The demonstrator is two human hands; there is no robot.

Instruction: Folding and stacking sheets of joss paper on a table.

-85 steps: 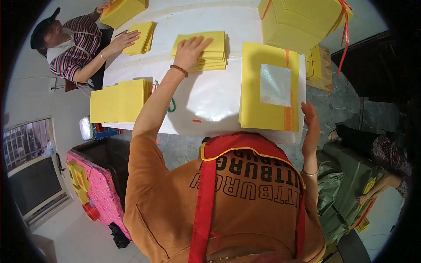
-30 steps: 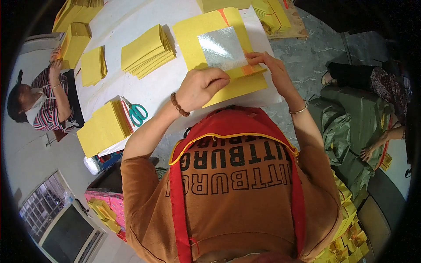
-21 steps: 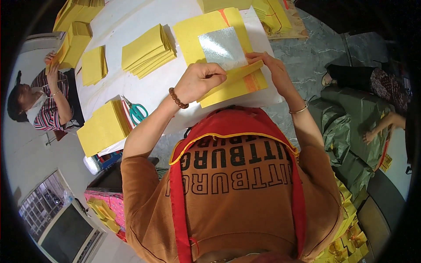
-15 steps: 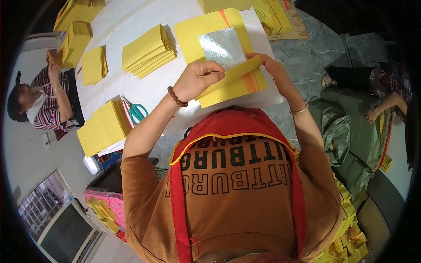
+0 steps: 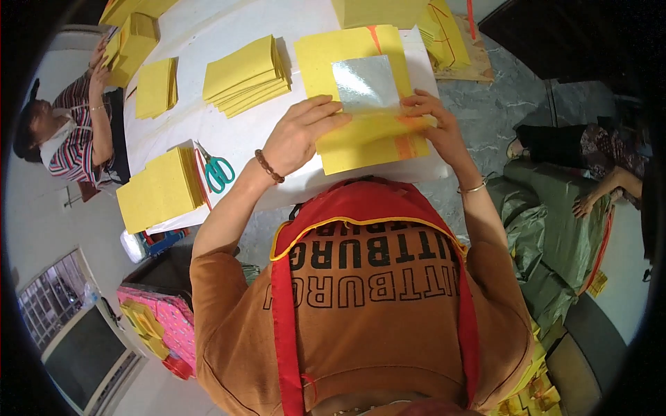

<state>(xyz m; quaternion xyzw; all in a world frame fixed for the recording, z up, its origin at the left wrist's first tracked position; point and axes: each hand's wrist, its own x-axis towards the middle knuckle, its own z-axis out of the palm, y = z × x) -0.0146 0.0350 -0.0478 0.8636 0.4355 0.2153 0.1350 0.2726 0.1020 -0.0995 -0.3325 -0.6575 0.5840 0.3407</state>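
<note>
Both hands work one yellow sheet (image 5: pixel 361 132) lying at the near edge of the white table (image 5: pixel 208 132), just in front of the person's chest. The left hand (image 5: pixel 302 135) pinches the folded-over lower edge between thumb and fingers, and the right hand (image 5: pixel 433 128) pinches the same fold at its other end, so each hand grasps the paper rather than resting on it. A square of silver foil (image 5: pixel 365 83) sits glued in the sheet's middle, with an orange stripe (image 5: pixel 404 142) running along the right side.

The sheet looks thin, light and limp; it should crease easily and tear if tugged, and the foil would likely wrinkle or scuff under a fingertip. Holding it at the two ends of the fold, clear of the foil, seems the safest grip.

The paper is matte and coarse, the foil glossy and crinkled. Flat rectangular stacks (image 5: pixel 246 76) of the same yellow paper lie farther back, another stack (image 5: pixel 161 188) to the left, beside green-handled scissors (image 5: pixel 218 168). A second person (image 5: pixel 73 132) sits at the far left end.
</note>
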